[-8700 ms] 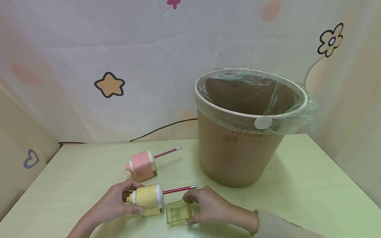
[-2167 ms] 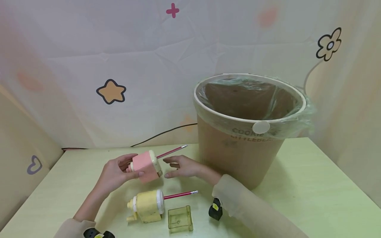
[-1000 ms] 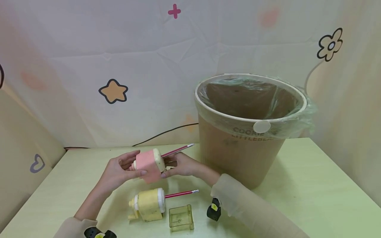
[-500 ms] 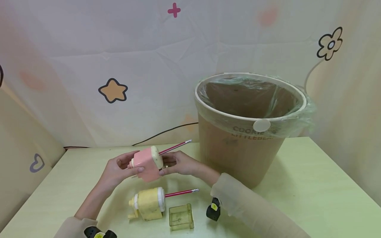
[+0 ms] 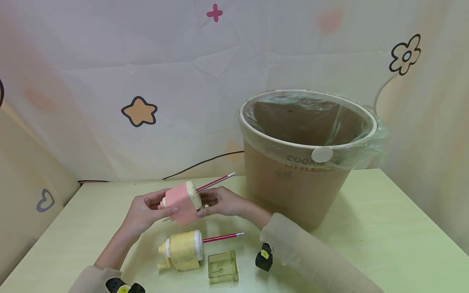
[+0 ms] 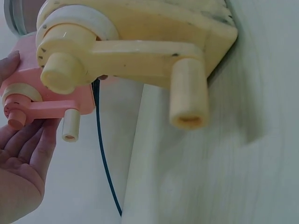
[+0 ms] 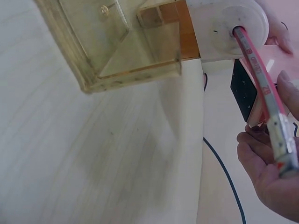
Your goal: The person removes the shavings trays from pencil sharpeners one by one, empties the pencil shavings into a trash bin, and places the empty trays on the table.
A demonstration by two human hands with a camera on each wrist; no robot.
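In the head view my left hand point(image 5: 143, 213) grips a pink crank pencil sharpener point(image 5: 179, 203) by its crank end, above the table and tilted. A pencil point(image 5: 216, 181) sticks out of its cream face. My right hand point(image 5: 223, 202) holds the lower part of that face between thumb and fingers; what its fingertips grip is partly hidden. Nearer to me a yellow crank pencil sharpener point(image 5: 183, 251) stands on the table with a red pencil point(image 5: 223, 237) in it. Beside it lies a see-through yellow shavings drawer point(image 5: 223, 267). The left wrist view shows the pink sharpener's crank point(image 6: 51, 108).
A large brown bin point(image 5: 293, 191) with a clear plastic liner stands at the back right of the pale table point(image 5: 366, 236). Behind the table hangs a patterned cloth, with a dark cable point(image 5: 203, 158) running along it.
Earlier my hands were at the yellow sharpener and its drawer; both now lie released. My left hand has lifted the pink sharpener, and my right hand has come to its pencil end.
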